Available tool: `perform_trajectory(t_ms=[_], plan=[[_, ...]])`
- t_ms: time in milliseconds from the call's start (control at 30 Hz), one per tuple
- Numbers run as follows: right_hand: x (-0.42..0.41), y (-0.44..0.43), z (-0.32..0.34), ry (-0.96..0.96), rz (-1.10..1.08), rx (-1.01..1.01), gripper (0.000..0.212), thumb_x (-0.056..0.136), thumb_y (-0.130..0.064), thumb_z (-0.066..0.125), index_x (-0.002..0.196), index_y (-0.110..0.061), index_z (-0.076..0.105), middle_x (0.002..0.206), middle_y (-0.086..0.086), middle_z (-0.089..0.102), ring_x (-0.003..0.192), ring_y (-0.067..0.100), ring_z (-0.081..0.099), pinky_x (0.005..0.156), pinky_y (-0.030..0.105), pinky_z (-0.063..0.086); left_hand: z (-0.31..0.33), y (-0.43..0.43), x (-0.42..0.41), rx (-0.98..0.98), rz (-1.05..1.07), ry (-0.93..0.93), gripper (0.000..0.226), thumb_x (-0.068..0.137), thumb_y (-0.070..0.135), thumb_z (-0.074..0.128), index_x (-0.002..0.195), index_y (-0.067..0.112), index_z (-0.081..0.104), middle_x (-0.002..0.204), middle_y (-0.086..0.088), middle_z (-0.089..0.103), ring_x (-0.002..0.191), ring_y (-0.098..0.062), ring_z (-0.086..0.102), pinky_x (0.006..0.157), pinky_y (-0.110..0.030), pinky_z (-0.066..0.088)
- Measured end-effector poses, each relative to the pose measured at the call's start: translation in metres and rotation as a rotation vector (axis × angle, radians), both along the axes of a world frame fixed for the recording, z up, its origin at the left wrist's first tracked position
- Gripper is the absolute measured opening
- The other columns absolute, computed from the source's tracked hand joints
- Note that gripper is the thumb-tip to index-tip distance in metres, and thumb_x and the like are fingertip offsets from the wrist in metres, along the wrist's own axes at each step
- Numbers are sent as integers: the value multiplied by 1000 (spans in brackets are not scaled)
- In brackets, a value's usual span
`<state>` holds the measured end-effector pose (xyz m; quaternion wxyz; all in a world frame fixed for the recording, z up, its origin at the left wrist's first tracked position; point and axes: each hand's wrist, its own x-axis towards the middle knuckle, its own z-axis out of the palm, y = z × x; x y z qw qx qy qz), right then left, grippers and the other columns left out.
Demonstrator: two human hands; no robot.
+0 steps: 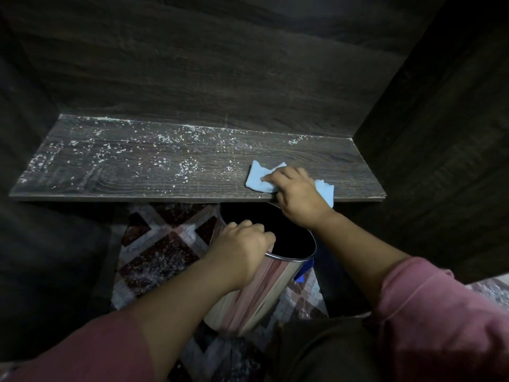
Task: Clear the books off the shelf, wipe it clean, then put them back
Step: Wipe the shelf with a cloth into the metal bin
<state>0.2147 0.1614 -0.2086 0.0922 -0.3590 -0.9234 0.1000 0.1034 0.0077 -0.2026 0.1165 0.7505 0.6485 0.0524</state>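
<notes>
The right hand (297, 197) lies on the cloth (259, 179), fingers bent over it and pressing it flat to the shelf (137, 172) near the right end, at the front edge. A corner of the cloth hangs over that edge on the hand's right. The left hand (242, 249) grips the rim of the bin (264, 288), fingers curled over the lip. It holds the bin tilted, with its mouth just under the shelf edge, below the right hand.

The likely trouble is spillage. The crumbs (190, 164) lie scattered to the left of the cloth, most of them well away from it and many along the back edge. The bin's mouth covers only a short stretch of the front edge. A sweep that brings crumbs off anywhere else along the edge would drop them onto the floor (154, 257), which looks speckled already. A fast stroke could also flick grains past the mouth. The bin hangs from one hand by its rim, so a slack grip could let it tip or slip. The crumbs in the back corner may be missed by a flat wipe.

The shelf runs from the right hand's spot far out to the left; the part under and right of the hand looks cleaner. No books are in view.
</notes>
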Motion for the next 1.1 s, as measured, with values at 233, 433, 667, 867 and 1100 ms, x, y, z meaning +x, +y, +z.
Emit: perform_trajectory(t_ms=[233,433,667,867,1100], plan=[[11,-10,-1,7,94,-65,51,80,-14,36,122,-22,63,121,3,58,113,27,47,97,43,38,-4,-1,-5,-9,17,-30,32,87,12,55,115,27,52,112,4,51,111,-18,45,90,-31,34],[10,8,36,116,64,-148,38,89,2,46,119,-13,65,110,5,60,100,16,51,82,11,32,-9,0,-8,28,25,-62,33,84,11,60,112,27,52,108,7,50,109,-16,45,88,-28,33],[10,96,36,34,-227,286,45,94,-14,43,138,-21,48,137,13,45,119,38,40,99,52,37,-13,9,-4,71,26,-107,28,84,8,58,106,26,53,104,7,52,105,-16,46,90,-31,37],[11,140,9,30,-500,122,49,93,-11,43,141,-14,36,140,20,38,125,41,35,105,53,30,-17,16,-4,68,49,-136,28,85,10,59,106,28,54,105,7,54,104,-16,47,86,-30,36],[2,149,7,21,-362,-21,42,92,-16,46,133,-12,48,129,22,48,121,41,44,103,45,36,-20,19,-3,69,42,-109,28,83,11,61,101,30,52,101,9,51,103,-15,47,86,-31,38]])
